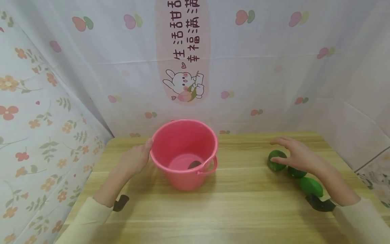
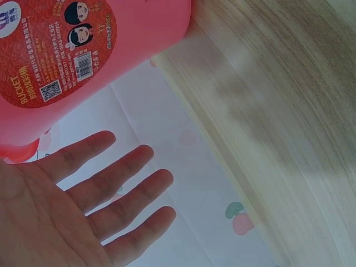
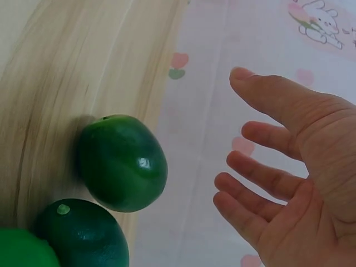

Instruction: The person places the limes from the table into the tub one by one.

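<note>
A pink bucket (image 1: 184, 176) stands on the wooden table. My left hand (image 1: 137, 157) is at its left rim in the head view, thumb against the edge. In the left wrist view the fingers (image 2: 119, 181) are straight and spread beside the labelled bucket wall (image 2: 147, 25). My right hand (image 1: 300, 154) hovers over the green fruits at the right, fingers apart and nothing held. The nearest is a glossy dark green lime (image 3: 125, 164). A second dark lime (image 3: 83, 236) lies next to it, then a brighter green lemon-shaped fruit (image 1: 311, 187).
Inside the bucket lies a dark object (image 1: 194, 164), partly hidden by the front rim. The bucket's pink handle (image 1: 213, 166) hangs at its right side. A printed curtain (image 1: 243, 74) rises behind the table (image 1: 231, 210), and a floral one (image 1: 45, 135) runs along the left.
</note>
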The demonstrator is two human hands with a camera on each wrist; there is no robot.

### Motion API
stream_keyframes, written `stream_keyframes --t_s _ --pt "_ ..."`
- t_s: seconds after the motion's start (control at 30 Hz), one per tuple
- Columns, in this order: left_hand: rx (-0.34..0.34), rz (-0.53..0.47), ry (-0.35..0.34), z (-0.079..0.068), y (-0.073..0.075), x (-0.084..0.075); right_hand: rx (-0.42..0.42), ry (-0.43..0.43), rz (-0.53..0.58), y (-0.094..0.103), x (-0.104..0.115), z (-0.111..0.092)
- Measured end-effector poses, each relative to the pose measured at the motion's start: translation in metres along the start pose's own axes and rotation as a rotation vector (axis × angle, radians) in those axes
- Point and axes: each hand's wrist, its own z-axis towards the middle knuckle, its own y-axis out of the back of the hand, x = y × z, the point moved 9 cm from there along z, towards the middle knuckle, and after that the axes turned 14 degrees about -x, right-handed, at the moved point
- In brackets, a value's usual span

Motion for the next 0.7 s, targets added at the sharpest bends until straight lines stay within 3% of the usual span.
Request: stream_keyframes --t_s 0.37,0.7 --pt "0.001 0.004 0.014 -0.001 0.002 0.0 0.016 -0.004 -0.022 0.0 -0.004 -0.006" --pt "0.028 0.016 0.031 -0.001 0.0 0.001 0.093 0.043 -0.096 -0.021 -0.015 -0.008"
